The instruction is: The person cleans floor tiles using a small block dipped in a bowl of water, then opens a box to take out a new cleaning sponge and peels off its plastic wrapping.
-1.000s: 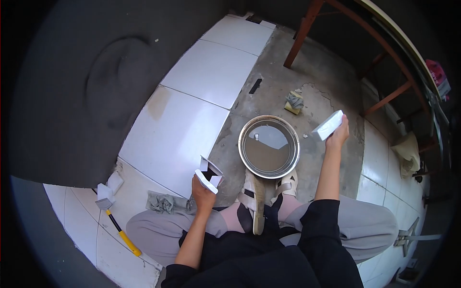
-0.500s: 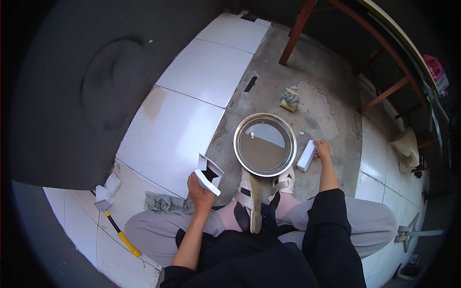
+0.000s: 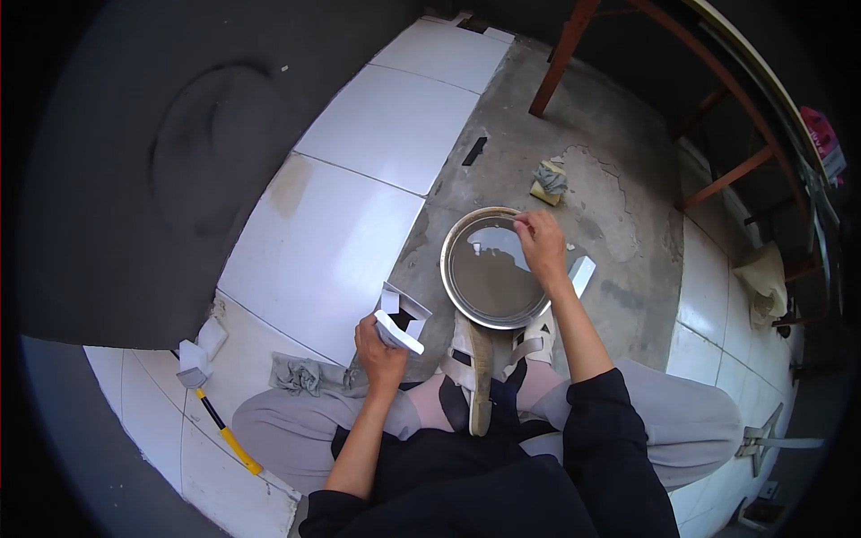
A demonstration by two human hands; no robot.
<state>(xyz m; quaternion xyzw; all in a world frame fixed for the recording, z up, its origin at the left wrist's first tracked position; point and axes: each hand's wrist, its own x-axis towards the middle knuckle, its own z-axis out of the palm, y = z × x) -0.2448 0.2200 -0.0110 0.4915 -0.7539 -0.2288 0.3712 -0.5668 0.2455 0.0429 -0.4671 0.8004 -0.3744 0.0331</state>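
Observation:
A white block is in my left hand, its fingers wrapped round the near end. Just beyond it lies an open white box with a dark inside. My right hand hangs over the right rim of a round metal basin of murky water, fingers bent together; what they hold, if anything, is hidden. A small white piece shows in the water. Partly behind my right wrist, another white block rests on the concrete beside the basin.
A sponge with a grey cloth lies beyond the basin, a black strip to its left. A grey rag is by my left knee. Further left is a yellow-handled scraper. A wooden-legged table stands at the upper right.
My right hand has let go of its white block, now on the floor right of the basin, and moved up and left over the basin rim. My left hand keeps its block, slightly shifted.

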